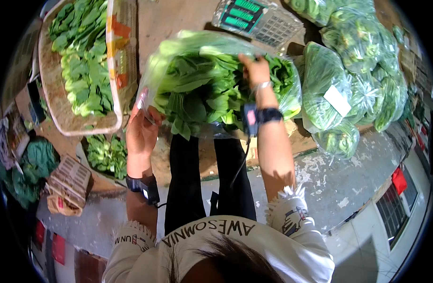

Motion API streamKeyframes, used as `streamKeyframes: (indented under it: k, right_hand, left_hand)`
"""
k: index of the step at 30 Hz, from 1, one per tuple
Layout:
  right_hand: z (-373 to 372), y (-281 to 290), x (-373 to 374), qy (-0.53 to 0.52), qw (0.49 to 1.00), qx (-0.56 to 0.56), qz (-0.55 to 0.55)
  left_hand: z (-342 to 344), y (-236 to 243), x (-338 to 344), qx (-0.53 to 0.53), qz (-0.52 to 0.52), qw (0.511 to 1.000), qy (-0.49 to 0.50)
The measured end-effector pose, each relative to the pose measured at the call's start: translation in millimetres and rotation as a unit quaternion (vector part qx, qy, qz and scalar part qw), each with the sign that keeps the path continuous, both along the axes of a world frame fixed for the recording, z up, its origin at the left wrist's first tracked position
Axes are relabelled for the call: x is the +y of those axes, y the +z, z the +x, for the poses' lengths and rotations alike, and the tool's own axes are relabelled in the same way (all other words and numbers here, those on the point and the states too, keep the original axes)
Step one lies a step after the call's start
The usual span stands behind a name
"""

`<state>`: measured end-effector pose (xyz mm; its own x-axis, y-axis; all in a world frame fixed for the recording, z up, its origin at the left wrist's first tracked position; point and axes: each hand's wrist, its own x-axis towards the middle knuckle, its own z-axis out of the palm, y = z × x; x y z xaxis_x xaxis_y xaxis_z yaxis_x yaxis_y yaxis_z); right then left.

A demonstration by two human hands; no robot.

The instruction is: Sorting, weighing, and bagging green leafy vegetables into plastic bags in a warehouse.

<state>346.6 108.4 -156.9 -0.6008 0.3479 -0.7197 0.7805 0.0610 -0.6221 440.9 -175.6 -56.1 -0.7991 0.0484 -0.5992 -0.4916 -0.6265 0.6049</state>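
A large clear plastic bag (181, 45) full of leafy green bok choy (197, 96) lies in front of me, above my legs. At its lower left, my left hand (143, 129) pinches the edge of the plastic. My right hand (257, 73) is at the right part of the bag, its fingers bent onto the bok choy; leaves partly hide what the fingertips grip. Both wrists carry dark strapped devices, and a pale band circles the right wrist.
At the left stands a pale plastic crate (117, 101) of bok choy, with more greens (105, 155) below it. A scale with green displays (242, 16) sits beyond the bag. Several filled bags (325, 78) crowd the right, near a grey ledge (334, 172).
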Motion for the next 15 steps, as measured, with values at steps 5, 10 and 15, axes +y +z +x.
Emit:
streamKeyframes:
  k: [5, 10, 15]
  right_hand:
    - [-34.9, 24.1, 0.5, -0.044, 0.987, 0.101, -0.12]
    - [28.7, 67.5, 29.5, 0.184, 0.976, 0.118, -0.026]
    - [59.0, 101.2, -20.8, 0.06, 0.97, 0.01, -0.237]
  left_hand:
    - [58.8, -2.6, 7.6, -0.052, -0.222, 0.958, 0.176]
    - [152.5, -37.7, 86.0, -0.167, -0.267, 0.939, -0.141]
    - [130.9, -135.9, 135.9, -0.104, -0.577, 0.703, -0.402]
